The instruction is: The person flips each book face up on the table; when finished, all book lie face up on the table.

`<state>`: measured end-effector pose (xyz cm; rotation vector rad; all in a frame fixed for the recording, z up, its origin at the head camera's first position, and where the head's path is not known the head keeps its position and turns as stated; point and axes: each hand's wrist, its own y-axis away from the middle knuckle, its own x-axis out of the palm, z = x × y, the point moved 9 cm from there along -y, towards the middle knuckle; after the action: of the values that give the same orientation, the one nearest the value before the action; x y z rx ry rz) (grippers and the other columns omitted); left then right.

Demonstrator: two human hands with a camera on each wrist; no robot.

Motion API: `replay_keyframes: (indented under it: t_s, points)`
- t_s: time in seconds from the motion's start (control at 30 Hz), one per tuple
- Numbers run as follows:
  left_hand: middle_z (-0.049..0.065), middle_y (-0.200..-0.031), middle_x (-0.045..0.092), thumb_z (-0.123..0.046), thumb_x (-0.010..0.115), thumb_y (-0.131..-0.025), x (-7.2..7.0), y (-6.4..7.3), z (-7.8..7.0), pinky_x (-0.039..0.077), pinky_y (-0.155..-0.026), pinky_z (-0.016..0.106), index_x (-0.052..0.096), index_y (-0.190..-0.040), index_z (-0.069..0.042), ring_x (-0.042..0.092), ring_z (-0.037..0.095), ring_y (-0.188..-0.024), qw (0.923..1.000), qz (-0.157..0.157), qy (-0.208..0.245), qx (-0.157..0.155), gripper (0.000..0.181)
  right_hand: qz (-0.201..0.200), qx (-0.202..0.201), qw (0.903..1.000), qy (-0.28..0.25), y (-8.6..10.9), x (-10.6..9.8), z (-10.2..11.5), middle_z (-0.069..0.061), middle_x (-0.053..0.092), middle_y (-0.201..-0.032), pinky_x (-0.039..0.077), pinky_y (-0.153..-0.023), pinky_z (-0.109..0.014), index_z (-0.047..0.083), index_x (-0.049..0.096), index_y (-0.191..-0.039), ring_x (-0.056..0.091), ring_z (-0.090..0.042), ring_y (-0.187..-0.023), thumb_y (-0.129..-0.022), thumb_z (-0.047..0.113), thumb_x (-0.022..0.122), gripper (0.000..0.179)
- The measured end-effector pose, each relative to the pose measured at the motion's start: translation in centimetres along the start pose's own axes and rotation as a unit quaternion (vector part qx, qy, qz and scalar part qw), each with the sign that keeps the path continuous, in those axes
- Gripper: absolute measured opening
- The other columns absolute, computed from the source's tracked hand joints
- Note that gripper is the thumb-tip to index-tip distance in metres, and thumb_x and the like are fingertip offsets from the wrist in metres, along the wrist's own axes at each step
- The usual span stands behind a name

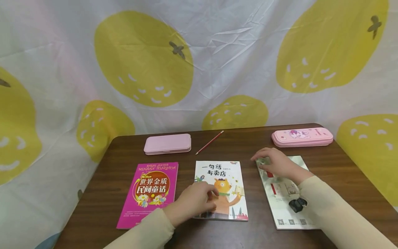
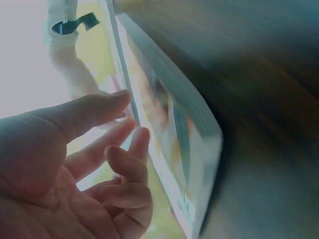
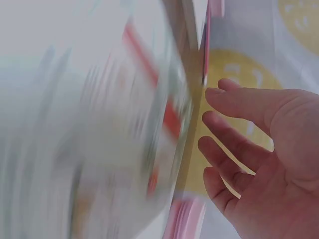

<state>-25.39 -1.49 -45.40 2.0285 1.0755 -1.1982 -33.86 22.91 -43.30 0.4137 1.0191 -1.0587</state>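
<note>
Above the cartoon book (image 1: 228, 195) and pale-green book (image 1: 280, 193), both hands (image 1: 196, 200) (image 1: 276, 163) palm-down, loosely curved, empty.

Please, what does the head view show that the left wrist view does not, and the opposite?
Only the head view shows the magenta book, the left sleeve and the back of the left hand.

Only the left wrist view shows that hand's palm, turned to the camera.

Both show the left hand, the white book with the bear picture (slanted and blurred at the wrist), the right sleeve and its black object.
</note>
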Motion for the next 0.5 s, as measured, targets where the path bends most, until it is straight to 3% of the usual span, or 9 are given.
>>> replay_keyframes:
  t_s: [0.17, 0.27, 0.5]
  points:
    - [-0.008, -0.084, 0.071, -0.018, 0.084, -0.077, 1.6, -1.9, -2.9, 0.047, -0.071, 0.018, 0.076, -0.105, -0.018, 0.057, 0.0, -0.075, 0.999, -0.008, 0.019, 0.039, 0.029, 0.0, 0.076, 0.997, 0.012, 2.5, -2.2, -4.1, -0.014, 0.072, -0.124, 0.045, -0.103, -0.065, 0.011, 0.075, -0.119, 0.062, -0.042, -0.121, -0.09, 0.002, 0.073, 0.03]
    - [-0.012, -0.084, 0.073, -0.02, 0.083, -0.079, 2.5, -2.7, -4.6, 0.045, -0.071, 0.014, 0.076, -0.106, -0.021, 0.061, -0.003, -0.077, 0.9981, -0.011, 0.006, 0.061, 0.029, 0.002, 0.116, 0.9931, 0.018, 3.9, -2.9, -6.5, -0.017, 0.07, -0.127, 0.043, -0.103, -0.067, 0.011, 0.074, -0.121, 0.06, -0.045, -0.123, -0.091, 0.002, 0.07, 0.031]
    - [-0.017, -0.089, 0.075, -0.024, 0.082, -0.086, 4.2, -3.8, -8.1, 0.047, -0.079, 0.012, 0.073, -0.112, -0.022, 0.064, -0.005, -0.085, 0.9951, 0.018, 0.006, 0.097, 0.028, 0.0, 0.153, 0.9874, 0.041, 6.0, -4.4, -11.0, -0.023, 0.067, -0.13, 0.043, -0.102, -0.069, 0.009, 0.073, -0.122, 0.058, -0.046, -0.12, -0.094, 0.003, 0.067, 0.029]
